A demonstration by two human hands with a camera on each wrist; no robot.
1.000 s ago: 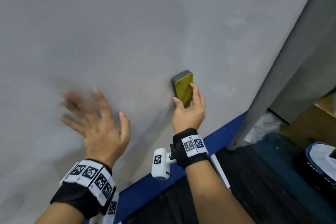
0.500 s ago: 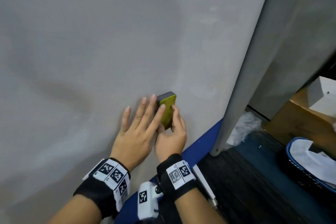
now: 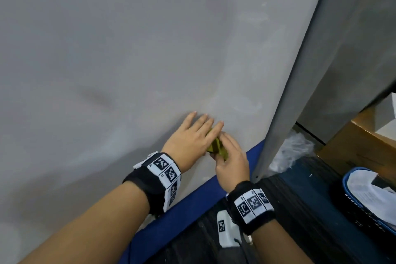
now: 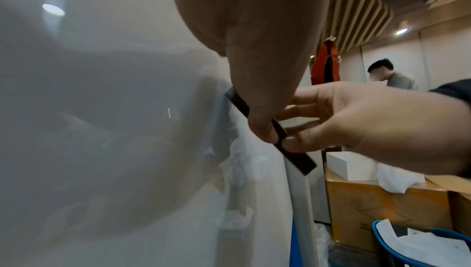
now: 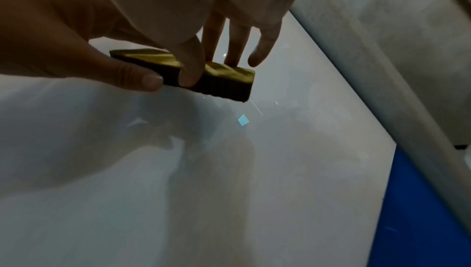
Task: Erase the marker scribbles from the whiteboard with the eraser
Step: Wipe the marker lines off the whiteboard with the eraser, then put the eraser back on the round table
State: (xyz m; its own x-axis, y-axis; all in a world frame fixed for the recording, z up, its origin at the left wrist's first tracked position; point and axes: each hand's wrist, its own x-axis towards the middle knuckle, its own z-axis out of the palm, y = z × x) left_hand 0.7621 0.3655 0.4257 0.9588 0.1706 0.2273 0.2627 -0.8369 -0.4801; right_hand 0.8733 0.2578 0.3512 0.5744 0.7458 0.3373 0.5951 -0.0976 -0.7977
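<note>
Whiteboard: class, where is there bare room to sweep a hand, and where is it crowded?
Bare: the whiteboard above and to the left of both hands. Crowded: the lower right corner, where the left hand and right hand hold the eraser near the grey frame and blue strip.

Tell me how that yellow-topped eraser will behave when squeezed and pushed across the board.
The eraser probably gives: its yellow top looks dented where the right hand pinches it. It seems light, held by fingertips alone. Its flat dark block should slide, not roll, on the whiteboard.
</note>
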